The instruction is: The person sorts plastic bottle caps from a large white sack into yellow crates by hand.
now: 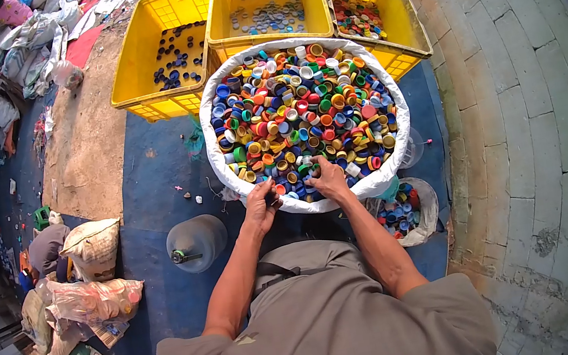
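Note:
A wide round sack with a rolled white rim (400, 111) stands before me, filled with bottle caps (289, 113) in many colours. At its near left edge is my left hand (261, 205), its fingers curled together over the rim; whatever lies inside them is hidden. My right hand (330, 179) reaches over the near rim into the caps. Its thumb and fingers are bent in among them, and I cannot make out which cap, if any, is between the fingertips.
Beyond the sack stand three yellow crates: the left crate (132, 60) has dark caps, the middle crate (217, 10) pale blue ones, the right crate (402, 10) mixed ones. A large clear bottle (198, 243) is at left, a smaller cap bag (424, 218) at right, beside a block wall (519, 110).

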`<state>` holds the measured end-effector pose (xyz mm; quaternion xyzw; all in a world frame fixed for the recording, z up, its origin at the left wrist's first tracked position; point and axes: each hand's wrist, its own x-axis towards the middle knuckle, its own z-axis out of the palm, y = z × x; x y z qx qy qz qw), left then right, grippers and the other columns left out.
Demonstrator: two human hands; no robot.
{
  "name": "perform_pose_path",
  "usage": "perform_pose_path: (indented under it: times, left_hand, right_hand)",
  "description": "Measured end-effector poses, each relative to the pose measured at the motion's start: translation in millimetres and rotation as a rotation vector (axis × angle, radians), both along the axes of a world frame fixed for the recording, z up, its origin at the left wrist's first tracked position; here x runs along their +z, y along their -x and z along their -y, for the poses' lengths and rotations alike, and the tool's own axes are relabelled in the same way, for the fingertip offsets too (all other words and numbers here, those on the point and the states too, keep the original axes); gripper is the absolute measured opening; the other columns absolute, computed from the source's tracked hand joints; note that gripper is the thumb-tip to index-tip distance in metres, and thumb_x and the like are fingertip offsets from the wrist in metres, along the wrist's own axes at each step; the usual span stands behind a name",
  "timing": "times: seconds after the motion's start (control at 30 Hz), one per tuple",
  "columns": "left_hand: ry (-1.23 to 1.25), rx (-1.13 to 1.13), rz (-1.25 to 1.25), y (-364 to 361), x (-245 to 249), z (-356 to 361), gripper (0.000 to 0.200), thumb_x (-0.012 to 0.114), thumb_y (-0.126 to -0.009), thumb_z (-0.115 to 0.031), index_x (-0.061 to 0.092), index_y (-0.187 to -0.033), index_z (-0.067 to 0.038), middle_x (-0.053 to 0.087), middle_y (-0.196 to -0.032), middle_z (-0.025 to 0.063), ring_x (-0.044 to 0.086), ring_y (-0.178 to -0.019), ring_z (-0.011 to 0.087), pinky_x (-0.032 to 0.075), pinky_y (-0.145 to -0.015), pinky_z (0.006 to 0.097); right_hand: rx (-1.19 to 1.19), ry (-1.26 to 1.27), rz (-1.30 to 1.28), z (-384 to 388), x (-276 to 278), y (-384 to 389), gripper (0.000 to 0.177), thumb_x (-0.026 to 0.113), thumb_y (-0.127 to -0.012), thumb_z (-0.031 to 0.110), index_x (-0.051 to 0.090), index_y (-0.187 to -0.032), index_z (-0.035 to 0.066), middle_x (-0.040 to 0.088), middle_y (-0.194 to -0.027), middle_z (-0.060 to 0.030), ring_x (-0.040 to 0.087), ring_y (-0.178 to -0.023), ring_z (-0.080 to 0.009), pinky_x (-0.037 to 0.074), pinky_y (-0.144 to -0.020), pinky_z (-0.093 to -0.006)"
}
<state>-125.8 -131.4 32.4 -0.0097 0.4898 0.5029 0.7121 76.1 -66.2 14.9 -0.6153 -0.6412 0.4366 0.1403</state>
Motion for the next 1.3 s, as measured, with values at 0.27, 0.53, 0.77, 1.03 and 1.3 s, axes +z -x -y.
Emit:
perform_pose_path:
  times: [0.27,0.53,0.77,1.03,1.3]
  left_hand:
    - [-0.099,-0.242,-0.352,-24.3,-2.8,-13.1,0.019,0.065,-0.089,-0.023,0.059,-0.093,-0.005,0.061,-0.077,0.0007,0.050,-0.056,0.0047,0.042,-0.051,0.0190]
    - [-0.186,-0.397,-0.095,-60.3,25.8,-37.4,0.038,0.064,-0.089,-0.032,0.056,-0.114,-0.005,0.066,-0.094,0.0055,0.046,-0.051,0.0036,0.040,-0.049,0.0192]
    - [-0.240,-0.373,-0.220,-68.4,33.9,-56.2,0.032,0.069,-0.085,-0.025,0.062,-0.105,-0.001,0.063,-0.077,0.0006,0.047,-0.048,0.0043,0.035,-0.042,0.0191]
    - [-0.211,-0.168,-0.390,-50.6,31.7,-73.0,0.036,0.073,-0.082,-0.026,0.058,-0.103,-0.001,0.057,-0.073,0.0004,0.050,-0.054,0.0059,0.040,-0.044,0.0207]
    - [-0.152,-0.062,0.013,-29.2,20.5,-56.3,0.012,0.063,-0.089,-0.016,0.057,-0.094,-0.007,0.059,-0.078,0.0007,0.057,-0.065,0.0084,0.047,-0.051,0.0210]
  right_hand:
    - [-0.348,0.114,-0.515,-1.3,-2.7,-30.7,0.046,0.073,-0.075,0.009,0.050,-0.114,0.000,0.065,-0.079,-0.0070,0.061,-0.073,-0.0114,0.048,-0.066,-0.0246]
    - [-0.311,-0.072,-0.765,15.8,44.6,-28.8,0.048,0.073,-0.078,0.005,0.045,-0.117,0.002,0.064,-0.086,-0.0043,0.061,-0.081,-0.0094,0.048,-0.075,-0.0242]
    - [-0.309,-0.109,-0.683,15.8,49.5,-26.0,0.056,0.075,-0.077,0.007,0.045,-0.124,0.002,0.065,-0.104,-0.0087,0.057,-0.087,-0.0074,0.045,-0.070,-0.0201]
    - [-0.432,-0.275,-0.381,17.5,31.0,-41.7,0.062,0.070,-0.077,0.003,0.041,-0.132,0.002,0.066,-0.107,-0.0095,0.059,-0.072,-0.0104,0.046,-0.062,-0.0223]
    - [0.062,-0.260,0.112,32.7,7.6,-40.2,0.058,0.069,-0.075,0.010,0.045,-0.128,0.006,0.070,-0.089,-0.0116,0.067,-0.084,-0.0319,0.053,-0.073,-0.0404]
